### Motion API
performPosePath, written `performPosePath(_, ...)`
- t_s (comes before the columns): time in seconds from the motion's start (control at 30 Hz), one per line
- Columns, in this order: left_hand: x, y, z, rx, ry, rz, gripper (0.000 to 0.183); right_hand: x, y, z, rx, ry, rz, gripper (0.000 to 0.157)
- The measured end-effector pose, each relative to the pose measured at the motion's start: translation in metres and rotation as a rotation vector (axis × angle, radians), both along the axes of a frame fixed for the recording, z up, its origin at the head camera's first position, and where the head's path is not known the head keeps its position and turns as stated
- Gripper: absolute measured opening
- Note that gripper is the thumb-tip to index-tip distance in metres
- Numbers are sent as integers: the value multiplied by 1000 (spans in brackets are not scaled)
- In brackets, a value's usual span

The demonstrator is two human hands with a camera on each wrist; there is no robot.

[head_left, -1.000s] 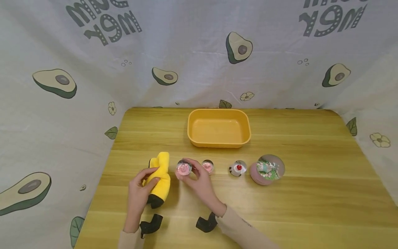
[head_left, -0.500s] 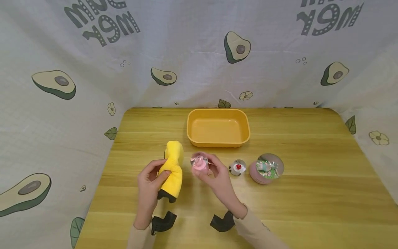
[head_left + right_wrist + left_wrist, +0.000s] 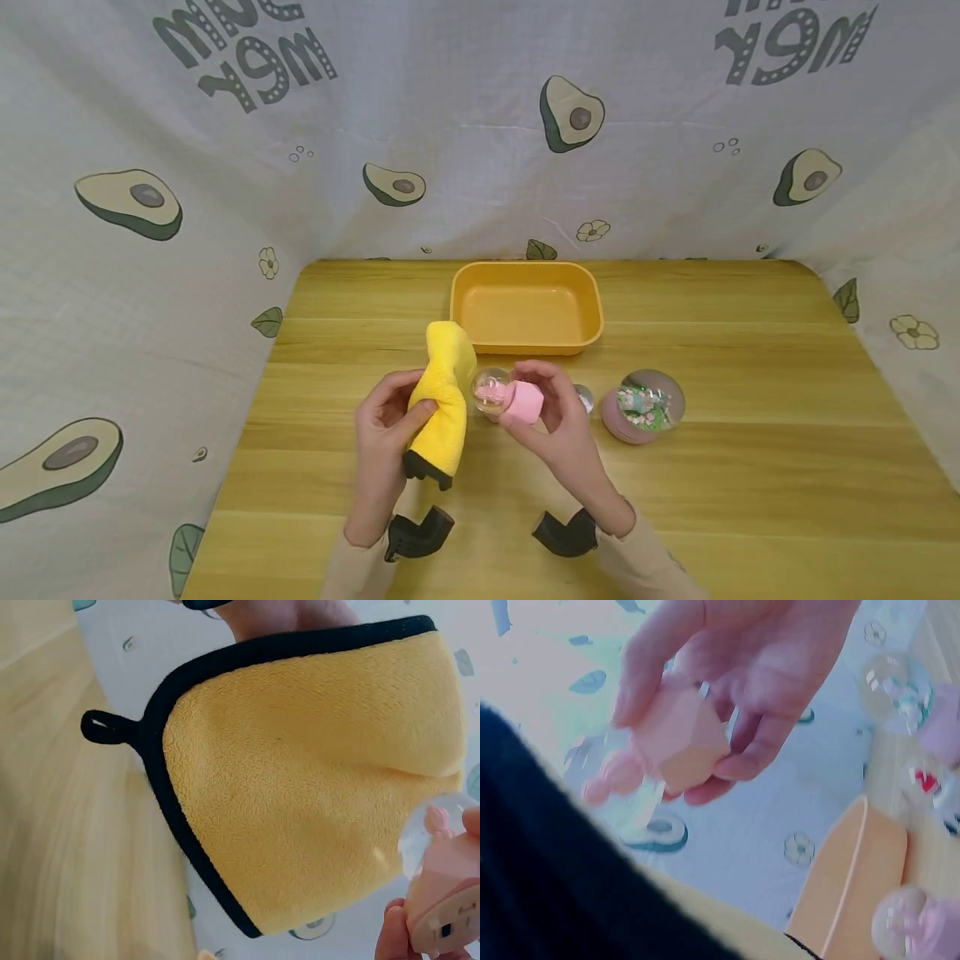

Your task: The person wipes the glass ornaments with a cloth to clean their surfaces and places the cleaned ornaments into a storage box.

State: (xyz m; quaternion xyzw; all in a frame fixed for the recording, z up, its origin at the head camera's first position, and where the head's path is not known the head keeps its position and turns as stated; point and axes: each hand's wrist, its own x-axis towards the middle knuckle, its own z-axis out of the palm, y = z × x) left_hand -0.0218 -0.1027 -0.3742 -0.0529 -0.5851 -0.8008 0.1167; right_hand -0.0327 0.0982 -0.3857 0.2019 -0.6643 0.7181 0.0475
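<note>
My left hand grips a folded yellow cloth with black edging; a black hanging loop shows in the right wrist view. My right hand holds a small snow globe by its pink faceted base, tilted so the clear ball points left at the cloth. The two are close together above the table; whether they touch I cannot tell. In the right wrist view, the underside of the snow globe shows a small dark switch-like spot. A second pink snow globe stands on the table, mostly hidden in the head view.
A yellow-orange plastic tray stands behind the hands. A snow globe with a red cherry is largely covered by my right hand in the head view. Farther right sits a large snow globe. Patterned fabric hangs around the wooden table.
Both hands have moved right with the cloth and the held snow globe. The snow globe has turned from upright onto its side, its ball now facing the cloth.
</note>
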Motion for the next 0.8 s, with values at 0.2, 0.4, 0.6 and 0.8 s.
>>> performPosePath(0.2, -2, 13, 4, 47, -38, -16, 35, 1, 6, 7, -18, 30, 34, 43)
performPosePath(0.4, -3, 19, 7, 91, -80, -7, 36, 4, 11, 11, -8, 48, 98, 49)
performPosePath(0.6, -3, 22, 6, 48, 13, -103, 31, 1, 13, 12, 54, 261, 52, 50)
performPosePath(0.8, -5, 22, 4, -133, 67, -263, 51, -9, 18, 11, 97, 550, 12, 39)
